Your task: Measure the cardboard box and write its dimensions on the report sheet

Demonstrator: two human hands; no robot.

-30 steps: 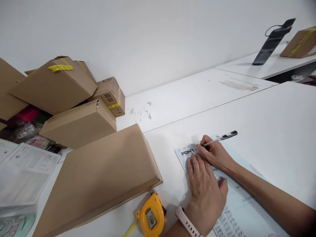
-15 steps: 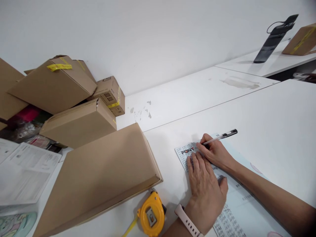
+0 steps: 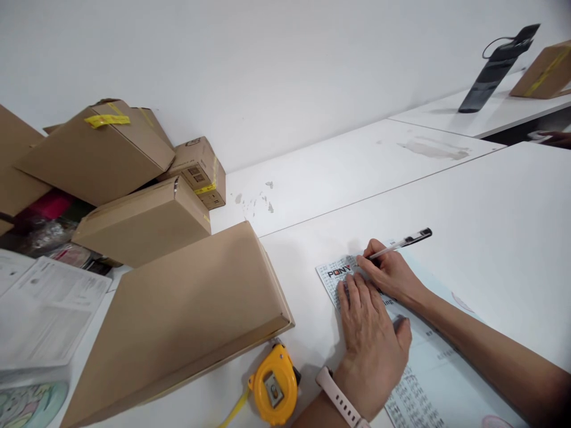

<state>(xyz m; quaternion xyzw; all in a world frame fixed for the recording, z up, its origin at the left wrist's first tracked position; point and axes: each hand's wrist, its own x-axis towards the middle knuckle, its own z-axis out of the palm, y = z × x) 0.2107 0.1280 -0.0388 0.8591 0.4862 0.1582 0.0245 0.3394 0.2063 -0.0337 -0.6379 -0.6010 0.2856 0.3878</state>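
My left hand (image 3: 370, 339) lies flat with its fingers stretched over a pale blue printed sheet (image 3: 450, 380) marked "PONY" near its top corner. A pale watch band circles that wrist. My right hand (image 3: 390, 267) pinches a pen (image 3: 404, 242) with a clear barrel and black cap end, its writing end low over the sheet beside my left fingertips. The pen's tip is hidden by my fingers. Left of my left wrist, a yellow tape measure (image 3: 274, 386) rests on the white table with a bit of tape out. A flat cardboard box (image 3: 187, 315) lies just beyond it.
Several cardboard boxes (image 3: 102, 148) are stacked at the left against the wall. Printed papers (image 3: 44, 315) lie at the left edge, above a pastel patterned item (image 3: 31, 404). A dark water bottle (image 3: 493, 77) and another carton (image 3: 544, 71) stand at the far right.
My right hand and the pen have shifted very slightly to the right, the pen's cap end rising a little. My left hand stays in place on the sheet.
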